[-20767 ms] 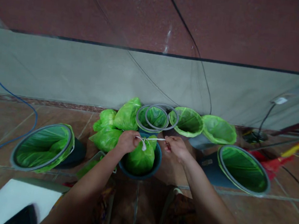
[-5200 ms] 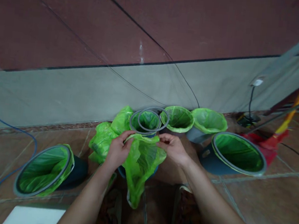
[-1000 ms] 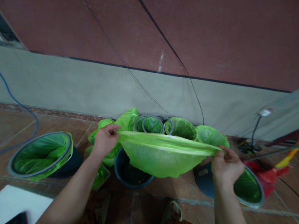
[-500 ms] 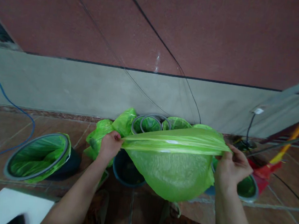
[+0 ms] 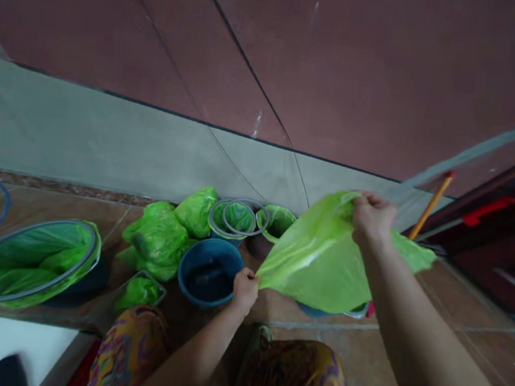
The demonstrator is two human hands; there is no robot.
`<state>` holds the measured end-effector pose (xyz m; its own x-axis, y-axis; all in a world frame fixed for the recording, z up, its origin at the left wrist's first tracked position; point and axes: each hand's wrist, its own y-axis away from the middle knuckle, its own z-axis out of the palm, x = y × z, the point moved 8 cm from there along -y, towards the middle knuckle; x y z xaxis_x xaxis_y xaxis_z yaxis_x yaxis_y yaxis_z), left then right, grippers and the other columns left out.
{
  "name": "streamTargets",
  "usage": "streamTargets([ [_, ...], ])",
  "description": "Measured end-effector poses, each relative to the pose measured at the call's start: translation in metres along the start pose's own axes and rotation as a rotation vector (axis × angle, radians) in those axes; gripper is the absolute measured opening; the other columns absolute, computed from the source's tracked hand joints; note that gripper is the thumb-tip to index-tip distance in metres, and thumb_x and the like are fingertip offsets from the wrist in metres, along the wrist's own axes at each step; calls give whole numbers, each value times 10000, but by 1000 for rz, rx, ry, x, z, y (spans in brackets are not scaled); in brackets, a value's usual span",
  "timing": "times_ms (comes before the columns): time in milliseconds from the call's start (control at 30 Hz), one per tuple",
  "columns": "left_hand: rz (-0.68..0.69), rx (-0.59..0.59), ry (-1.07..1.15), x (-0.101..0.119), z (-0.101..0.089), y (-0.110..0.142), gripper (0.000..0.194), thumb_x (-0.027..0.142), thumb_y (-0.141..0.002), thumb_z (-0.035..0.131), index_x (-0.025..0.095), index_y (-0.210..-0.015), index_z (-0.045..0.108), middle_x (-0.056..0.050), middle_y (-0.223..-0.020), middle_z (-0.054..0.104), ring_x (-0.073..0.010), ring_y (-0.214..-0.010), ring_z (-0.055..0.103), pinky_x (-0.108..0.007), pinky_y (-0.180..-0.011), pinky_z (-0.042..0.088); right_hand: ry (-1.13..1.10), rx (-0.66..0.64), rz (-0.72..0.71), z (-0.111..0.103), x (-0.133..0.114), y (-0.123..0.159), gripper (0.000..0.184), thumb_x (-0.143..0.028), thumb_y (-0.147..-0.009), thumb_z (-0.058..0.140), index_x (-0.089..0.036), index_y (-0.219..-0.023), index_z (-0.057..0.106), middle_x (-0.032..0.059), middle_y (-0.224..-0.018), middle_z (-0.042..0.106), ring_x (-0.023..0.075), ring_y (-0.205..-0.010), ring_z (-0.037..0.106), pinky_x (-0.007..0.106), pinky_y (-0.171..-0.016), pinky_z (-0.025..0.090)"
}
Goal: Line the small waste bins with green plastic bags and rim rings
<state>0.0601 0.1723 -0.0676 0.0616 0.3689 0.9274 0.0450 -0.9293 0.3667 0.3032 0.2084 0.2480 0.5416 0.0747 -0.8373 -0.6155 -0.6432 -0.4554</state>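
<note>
A thin green plastic bag (image 5: 323, 270) is stretched at a slant between my two hands. My left hand (image 5: 246, 290) pinches its lower left corner, beside the rim of a blue bucket (image 5: 185, 287). Higher and to the right, my right hand (image 5: 373, 216) is closed on the bag's upper edge. One end of the bag trails out to the right behind my right forearm. Below the bag, part of another blue container shows; the rest of it is covered.
A large bin (image 5: 93, 243) lined with green plastic stands at left. Filled green bags (image 5: 158, 241), a lined bin with loose grey rings (image 5: 261, 224) and another lined bin (image 5: 284, 220) stand along the wall. A white box (image 5: 7, 338) is at lower left, an orange pole (image 5: 431, 205) at right.
The bag was held level and wide; now it slants up to the right. My left hand has moved right and down, my right hand up and slightly left. The view has turned.
</note>
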Motion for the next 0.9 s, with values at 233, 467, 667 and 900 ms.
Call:
streamTargets([
  [233,179,-91,226,12,3,52,218,184,-653,620,193,-636,403,30,-715,536,-49,-432,461,-157,-339,349,715,-79,-304,4,-89,10,299,-328,-801,551,-138,-934,741,129,-821,712,245,-773,657,330,-704,481],
  [467,374,-118,432,55,-59,96,276,328,-692,607,171,-600,400,-72,-1207,579,-32,-528,484,-170,-383,398,963,-10,-259,-32,-98,-6,352,-247,-818,485,-86,-1016,727,221,-926,708,314,-909,675,385,-754,506],
  [667,526,-176,234,69,-78,111,231,278,-786,506,174,-642,652,-66,-1326,538,-10,-453,441,-229,-420,409,854,-12,-314,-65,-95,-10,336,-127,-695,508,-135,-955,721,118,-849,713,240,-806,657,338,-737,497],
  [900,341,-84,268,45,-81,81,280,218,-762,488,165,-945,693,-85,-1191,627,-2,-371,423,-192,-355,323,476,-431,-675,-55,-145,48,228,-127,-713,445,-173,-735,667,87,-1121,682,210,-1040,621,348,-896,474],
])
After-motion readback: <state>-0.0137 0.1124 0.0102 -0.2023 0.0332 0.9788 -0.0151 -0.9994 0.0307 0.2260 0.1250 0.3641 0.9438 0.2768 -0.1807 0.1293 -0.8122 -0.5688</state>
